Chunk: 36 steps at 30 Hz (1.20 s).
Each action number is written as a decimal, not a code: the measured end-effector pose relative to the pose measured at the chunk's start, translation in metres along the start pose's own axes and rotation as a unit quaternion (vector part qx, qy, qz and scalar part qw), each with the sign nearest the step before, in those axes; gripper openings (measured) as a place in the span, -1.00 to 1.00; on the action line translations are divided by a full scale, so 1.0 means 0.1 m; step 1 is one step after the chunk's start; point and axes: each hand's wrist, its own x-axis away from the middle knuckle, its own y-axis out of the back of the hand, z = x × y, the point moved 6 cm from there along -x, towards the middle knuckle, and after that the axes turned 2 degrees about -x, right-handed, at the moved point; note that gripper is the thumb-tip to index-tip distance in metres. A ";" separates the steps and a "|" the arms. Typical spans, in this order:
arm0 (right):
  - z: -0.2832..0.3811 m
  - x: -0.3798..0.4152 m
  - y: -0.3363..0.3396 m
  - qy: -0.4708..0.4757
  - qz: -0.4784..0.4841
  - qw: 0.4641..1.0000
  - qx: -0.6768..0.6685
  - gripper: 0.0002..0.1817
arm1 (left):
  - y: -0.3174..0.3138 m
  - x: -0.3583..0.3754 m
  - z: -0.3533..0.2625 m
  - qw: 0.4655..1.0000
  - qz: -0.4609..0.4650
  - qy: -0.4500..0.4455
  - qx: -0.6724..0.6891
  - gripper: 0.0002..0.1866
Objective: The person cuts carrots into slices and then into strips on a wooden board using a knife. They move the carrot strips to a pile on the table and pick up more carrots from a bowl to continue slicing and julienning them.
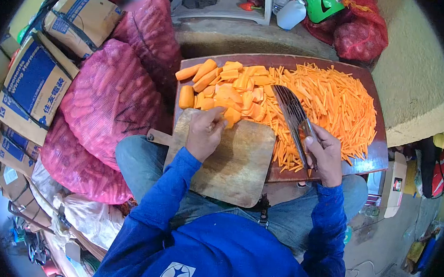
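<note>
Blue "Wiring Harness" print and Chinese characters on cardboard box [32,89]

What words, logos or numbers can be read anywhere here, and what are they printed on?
"Wiring Harness" with Chinese characters, partly legible: blue panel of the large cardboard box.
A "K" logo: that box's lower corner.
White star-like emblem, no words: back of the blue shirt.
Black scrawl, unreadable: red mesh sack.
Print on the upper cardboard box: too blurred to read.
Small carton label: too small.
</note>
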 end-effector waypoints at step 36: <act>-0.02 0.70 -1.52 0.112 0.284 0.844 0.441 -0.40 | 0.26 0.99 -0.37 0.972 0.119 -0.073 -0.189 -0.74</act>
